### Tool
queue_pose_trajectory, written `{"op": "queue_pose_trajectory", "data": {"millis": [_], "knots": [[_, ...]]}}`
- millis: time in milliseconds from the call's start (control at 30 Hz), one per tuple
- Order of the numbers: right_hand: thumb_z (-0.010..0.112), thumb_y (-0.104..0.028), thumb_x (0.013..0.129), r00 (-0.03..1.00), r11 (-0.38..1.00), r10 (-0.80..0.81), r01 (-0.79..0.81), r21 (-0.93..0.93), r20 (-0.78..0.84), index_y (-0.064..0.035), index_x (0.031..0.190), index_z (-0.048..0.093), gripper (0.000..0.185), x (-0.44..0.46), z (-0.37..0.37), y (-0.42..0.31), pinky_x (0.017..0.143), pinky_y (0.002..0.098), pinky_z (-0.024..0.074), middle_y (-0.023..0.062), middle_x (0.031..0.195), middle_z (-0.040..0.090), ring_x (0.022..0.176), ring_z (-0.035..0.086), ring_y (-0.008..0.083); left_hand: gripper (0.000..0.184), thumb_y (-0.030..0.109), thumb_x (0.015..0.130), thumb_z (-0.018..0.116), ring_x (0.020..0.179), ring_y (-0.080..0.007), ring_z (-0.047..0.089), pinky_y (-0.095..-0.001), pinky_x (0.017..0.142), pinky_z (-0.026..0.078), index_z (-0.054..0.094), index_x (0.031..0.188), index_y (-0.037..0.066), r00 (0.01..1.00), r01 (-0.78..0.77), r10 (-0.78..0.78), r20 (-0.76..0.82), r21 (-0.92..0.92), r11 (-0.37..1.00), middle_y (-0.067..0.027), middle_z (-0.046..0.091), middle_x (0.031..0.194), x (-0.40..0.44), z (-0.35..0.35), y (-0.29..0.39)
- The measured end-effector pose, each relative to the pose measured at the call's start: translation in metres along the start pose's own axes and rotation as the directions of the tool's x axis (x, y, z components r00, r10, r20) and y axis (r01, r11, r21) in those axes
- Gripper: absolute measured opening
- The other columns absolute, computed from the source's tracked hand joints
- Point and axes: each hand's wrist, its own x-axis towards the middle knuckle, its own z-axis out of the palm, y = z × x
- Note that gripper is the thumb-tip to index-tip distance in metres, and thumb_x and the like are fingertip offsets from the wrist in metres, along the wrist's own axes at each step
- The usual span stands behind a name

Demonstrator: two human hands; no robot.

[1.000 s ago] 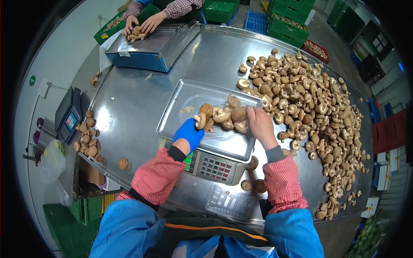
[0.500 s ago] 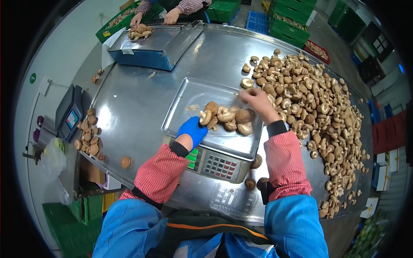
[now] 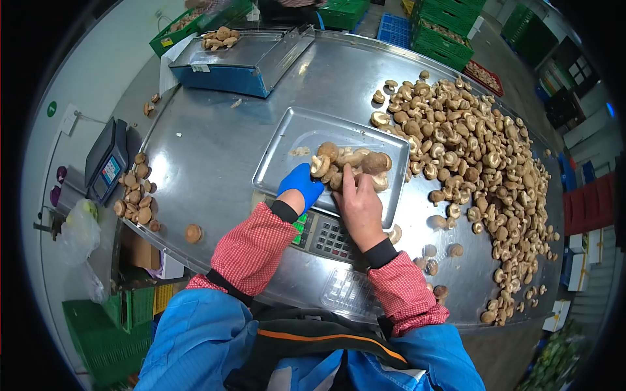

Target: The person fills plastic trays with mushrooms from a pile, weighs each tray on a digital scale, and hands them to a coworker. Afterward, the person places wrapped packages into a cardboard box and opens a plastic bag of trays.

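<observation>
A square steel tray (image 3: 274,147) sits on a scale with a keypad (image 3: 329,238). Several brown shiitake mushrooms (image 3: 375,163) lie bunched in the tray. My left hand (image 3: 301,186), in a blue glove, is closed against the left end of the bunch, at a mushroom (image 3: 320,165) showing its pale underside. Bare, my right hand (image 3: 360,210) reaches over the tray's near edge, its fingers curled onto the mushrooms from the front. The fingertips and part of the bunch are hidden behind the hands.
A large heap of shiitakes (image 3: 486,156) covers the table's right side. Loose mushrooms (image 3: 430,266) lie right of the scale, more (image 3: 138,195) at the left edge. A clear plastic punnet (image 3: 349,290) is in front. Another scale (image 3: 225,78) stands at the back, near a co-worker.
My right hand has come from the tray's right side to its near edge, onto the mushrooms. More loose mushrooms show right of the scale. The co-worker's hands have drawn back from the mushrooms there.
</observation>
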Motion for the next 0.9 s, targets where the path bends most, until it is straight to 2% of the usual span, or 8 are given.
{"op": "queue_pose_trajectory", "data": {"millis": [267,367,433,467,533,600,700,900], "knots": [[0.064,-0.009,0.079,0.999,0.997,-0.033,0.034,0.067,-0.006,-0.0015,0.111,0.051,0.035,0.003,0.006,0.009,0.064,0.0376,0.0517,0.0137,0.089,0.052,0.081,0.059,0.0309,0.040,0.026,0.078,0.068,0.098,-0.0414,0.060,-0.0442,0.083,0.049,0.055,0.105,0.000,0.999,-0.022,0.021,-0.032,-0.045,0.999,-0.0253,0.064,0.101,0.010,0.006,-0.014],[0.068,-0.010,0.077,0.999,0.993,-0.025,0.030,0.117,-0.039,-0.0021,0.111,0.051,0.039,0.003,-0.005,-0.002,0.066,0.0390,0.0489,0.0131,0.087,0.054,0.077,0.058,0.0300,0.041,0.024,0.078,0.068,0.092,-0.0383,0.064,-0.0428,0.079,0.051,0.054,0.107,-0.001,1.000,0.005,-0.003,0.014,-0.191,0.982,-0.0242,0.065,0.099,0.018,0.006,-0.023],[0.069,-0.012,0.078,0.998,0.988,-0.009,0.018,0.154,-0.063,-0.0021,0.112,0.052,0.040,-0.015,-0.026,-0.009,0.066,0.0395,0.0479,0.0129,0.085,0.054,0.074,0.057,0.0298,0.033,0.011,0.081,0.060,0.081,-0.0293,0.067,-0.0361,0.065,0.054,0.052,0.111,-0.002,0.996,0.048,-0.018,0.082,-0.379,0.924,-0.0209,0.065,0.095,0.028,0.010,-0.034],[0.069,-0.013,0.079,1.000,0.993,0.019,-0.019,0.114,0.004,-0.0018,0.110,0.053,0.037,-0.033,-0.038,-0.008,0.063,0.0381,0.0468,0.0126,0.082,0.054,0.073,0.057,0.0294,0.031,0.005,0.083,0.056,0.076,-0.0248,0.068,-0.0328,0.058,0.055,0.051,0.113,-0.002,0.993,0.071,-0.019,0.115,-0.470,0.880,-0.0192,0.065,0.093,0.033,0.013,-0.038],[0.069,-0.015,0.080,0.994,0.997,0.006,-0.015,0.080,0.112,-0.0038,0.092,0.056,0.021,-0.079,-0.058,-0.004,0.056,0.0376,0.0456,0.0114,0.073,0.053,0.065,0.056,0.0287,0.035,-0.001,0.084,0.051,0.077,-0.0244,0.068,-0.0301,0.057,0.056,0.047,0.119,-0.002,0.976,0.167,-0.024,0.215,-0.678,0.716,-0.0187,0.064,0.097,0.029,0.004,-0.033],[0.069,-0.025,0.081,0.931,0.996,0.057,-0.077,0.042,0.361,-0.0071,0.082,0.055,0.023,-0.131,-0.072,-0.004,0.053,0.0384,0.0460,0.0097,0.068,0.053,0.060,0.057,0.0275,0.045,-0.008,0.084,0.045,0.081,-0.0255,0.069,-0.0297,0.062,0.059,0.040,0.128,-0.001,0.940,0.282,0.001,0.341,-0.778,0.562,-0.0194,0.062,0.104,0.017,-0.021,-0.018],[0.074,-0.034,0.072,0.796,0.997,0.079,-0.064,-0.047,0.600,-0.0059,0.094,0.060,0.038,-0.181,-0.085,-0.019,0.059,0.0379,0.0472,0.0091,0.082,0.056,0.071,0.059,0.0264,0.047,-0.009,0.083,0.045,0.085,-0.0280,0.069,-0.0314,0.067,0.060,0.036,0.129,-0.002,0.911,0.276,0.133,0.390,-0.818,0.504,-0.0205,0.060,0.107,0.024,-0.032,-0.028],[0.073,-0.041,0.073,0.730,0.991,0.127,-0.125,-0.052,0.672,-0.0048,0.103,0.058,0.049,-0.199,-0.072,-0.027,0.066,0.0405,0.0460,0.0126,0.089,0.055,0.079,0.058,0.0289,0.041,-0.013,0.081,0.045,0.094,-0.0326,0.065,-0.0368,0.079,0.061,0.045,0.122,-0.005,0.941,0.261,0.102,0.323,-0.883,0.391,-0.0209,0.057,0.113,0.041,-0.062,-0.031]]}}
